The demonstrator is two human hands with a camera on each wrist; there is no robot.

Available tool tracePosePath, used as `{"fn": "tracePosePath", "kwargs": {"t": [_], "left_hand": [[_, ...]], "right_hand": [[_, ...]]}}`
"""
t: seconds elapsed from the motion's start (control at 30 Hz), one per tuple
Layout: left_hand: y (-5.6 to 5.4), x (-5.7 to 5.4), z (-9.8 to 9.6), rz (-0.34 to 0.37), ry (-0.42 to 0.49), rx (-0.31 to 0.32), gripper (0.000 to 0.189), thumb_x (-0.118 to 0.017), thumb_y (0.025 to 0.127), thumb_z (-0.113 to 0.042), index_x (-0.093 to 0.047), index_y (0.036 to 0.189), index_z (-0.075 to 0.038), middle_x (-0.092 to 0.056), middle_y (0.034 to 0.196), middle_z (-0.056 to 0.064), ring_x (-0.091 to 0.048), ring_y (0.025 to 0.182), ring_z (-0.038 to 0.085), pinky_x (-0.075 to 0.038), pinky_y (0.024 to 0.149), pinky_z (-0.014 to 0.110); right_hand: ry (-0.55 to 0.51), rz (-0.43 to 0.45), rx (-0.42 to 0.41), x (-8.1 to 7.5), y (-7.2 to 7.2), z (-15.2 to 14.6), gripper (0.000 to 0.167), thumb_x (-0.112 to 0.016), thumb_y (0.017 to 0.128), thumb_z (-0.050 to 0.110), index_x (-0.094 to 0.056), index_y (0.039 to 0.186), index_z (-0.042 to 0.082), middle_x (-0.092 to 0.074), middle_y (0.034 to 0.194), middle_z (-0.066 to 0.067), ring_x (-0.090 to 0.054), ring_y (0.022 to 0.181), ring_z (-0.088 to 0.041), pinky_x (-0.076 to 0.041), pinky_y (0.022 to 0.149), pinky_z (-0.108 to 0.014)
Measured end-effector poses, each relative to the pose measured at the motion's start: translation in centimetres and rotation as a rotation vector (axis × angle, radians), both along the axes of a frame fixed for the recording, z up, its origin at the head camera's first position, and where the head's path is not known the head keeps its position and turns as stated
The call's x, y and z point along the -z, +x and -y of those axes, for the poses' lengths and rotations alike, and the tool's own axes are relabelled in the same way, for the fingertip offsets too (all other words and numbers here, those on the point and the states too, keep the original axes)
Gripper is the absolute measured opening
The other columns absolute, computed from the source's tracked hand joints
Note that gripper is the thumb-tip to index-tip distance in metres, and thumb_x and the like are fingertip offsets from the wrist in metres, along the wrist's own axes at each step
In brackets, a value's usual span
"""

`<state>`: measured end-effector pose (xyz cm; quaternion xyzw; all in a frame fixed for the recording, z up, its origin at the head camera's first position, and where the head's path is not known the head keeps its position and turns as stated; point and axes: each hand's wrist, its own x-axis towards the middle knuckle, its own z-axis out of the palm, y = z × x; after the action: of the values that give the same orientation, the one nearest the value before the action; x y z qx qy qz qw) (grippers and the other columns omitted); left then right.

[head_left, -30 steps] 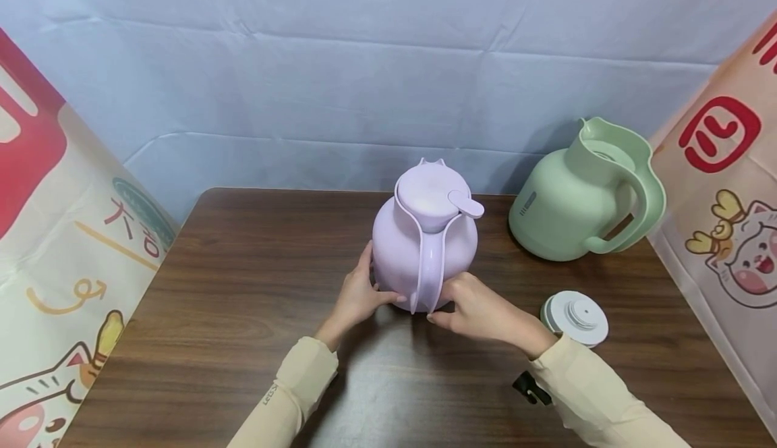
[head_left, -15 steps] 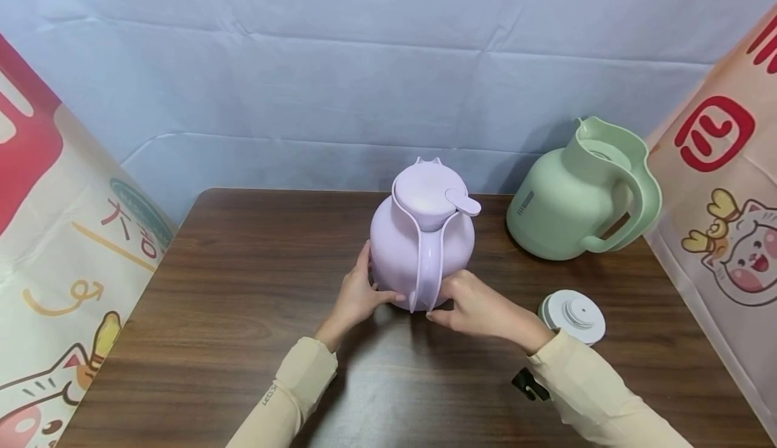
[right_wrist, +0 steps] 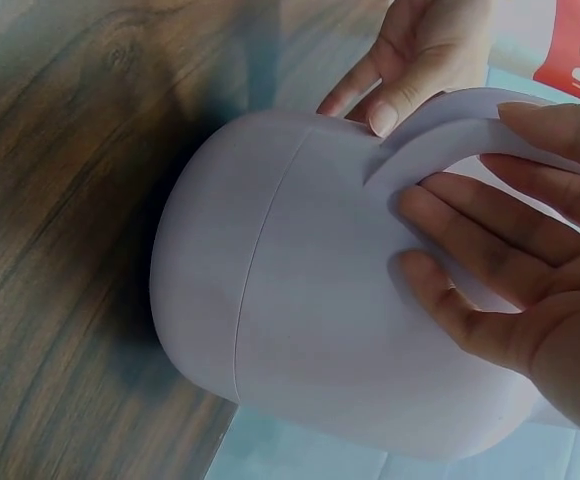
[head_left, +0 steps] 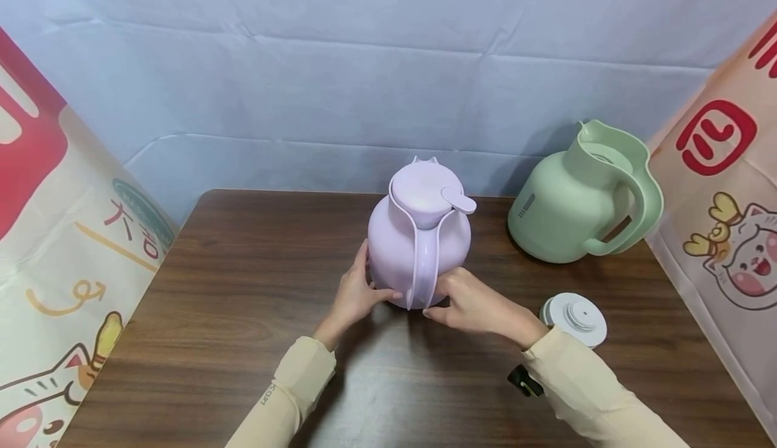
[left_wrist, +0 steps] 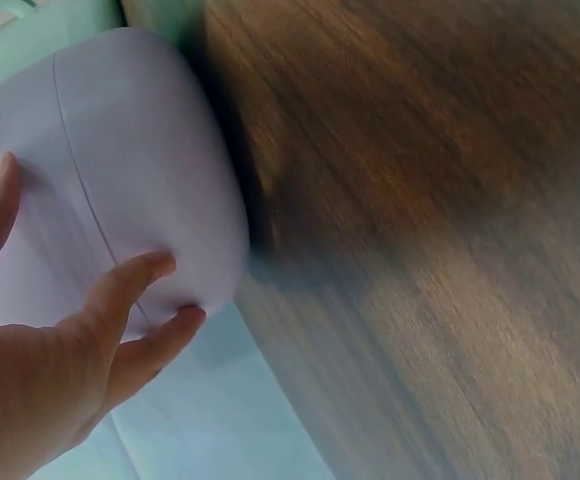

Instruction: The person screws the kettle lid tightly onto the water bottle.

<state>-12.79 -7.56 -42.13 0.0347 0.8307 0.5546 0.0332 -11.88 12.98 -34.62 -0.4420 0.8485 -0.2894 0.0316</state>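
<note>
A lavender thermos jug [head_left: 388,245] with its lid [head_left: 427,189] on stands near the middle of the table, its handle facing me. My left hand [head_left: 355,293] holds the jug's lower left side, with the thumb on the front near the handle's foot. In the left wrist view, its fingertips [left_wrist: 160,264] touch the rounded body close to the base. At the lower handle [right_wrist: 460,140], my right hand [right_wrist: 545,245] grips with the thumb on the outside. Its other fingers reach through to the jug's body.
A green jug [head_left: 555,205] without a lid stands at the back right. In front of it lies a white round lid or stopper [head_left: 577,318] on the wooden table [head_left: 255,266]. A small black object [head_left: 525,380] sits beside my right sleeve. Cloths hang at the back and both sides.
The lavender jug has shifted slightly to the left, and both hands have moved along with it. Their holds look the same. The green jug and white lid stay in place.
</note>
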Motion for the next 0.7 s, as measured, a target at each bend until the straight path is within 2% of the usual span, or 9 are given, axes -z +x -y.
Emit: {"fn": "tracePosePath", "kwargs": {"t": [0.3, 0.5, 0.7], "left_hand": [[-0.5, 0.3, 0.5, -0.021, -0.003, 0.000, 0.106, -0.084, 0.062, -0.010, -0.017, 0.145, -0.007, -0.040, 0.136, 0.019, -0.043, 0.120, 0.032, -0.045, 0.086, 0.041], [-0.7, 0.1, 0.9, -0.019, 0.002, -0.007, 0.107, -0.084, 0.062, -0.010, -0.017, 0.145, -0.006, -0.040, 0.136, 0.020, -0.043, 0.120, 0.034, -0.045, 0.087, 0.042], [-0.9, 0.0, 1.2, -0.016, 0.012, -0.011, 0.106, -0.084, 0.062, -0.010, -0.018, 0.144, -0.005, -0.040, 0.135, 0.022, -0.042, 0.120, 0.036, -0.044, 0.087, 0.042]], "right_hand": [[0.011, 0.005, -0.004, -0.2, -0.4, 0.4, 0.004, -0.069, 0.071, 0.005, -0.067, 0.074, 0.008, -0.060, 0.072, 0.008, -0.054, 0.068, -0.008, -0.047, 0.065, -0.026], [0.021, 0.007, -0.001, -0.2, -0.8, 0.8, 0.004, -0.069, 0.071, 0.005, -0.067, 0.072, 0.007, -0.058, 0.068, 0.008, -0.050, 0.065, -0.004, -0.046, 0.062, -0.024], [0.026, 0.012, -0.003, -0.3, -1.1, 1.1, 0.005, -0.069, 0.071, 0.004, -0.067, 0.073, 0.007, -0.059, 0.068, 0.008, -0.051, 0.065, -0.007, -0.047, 0.062, -0.025]]}}
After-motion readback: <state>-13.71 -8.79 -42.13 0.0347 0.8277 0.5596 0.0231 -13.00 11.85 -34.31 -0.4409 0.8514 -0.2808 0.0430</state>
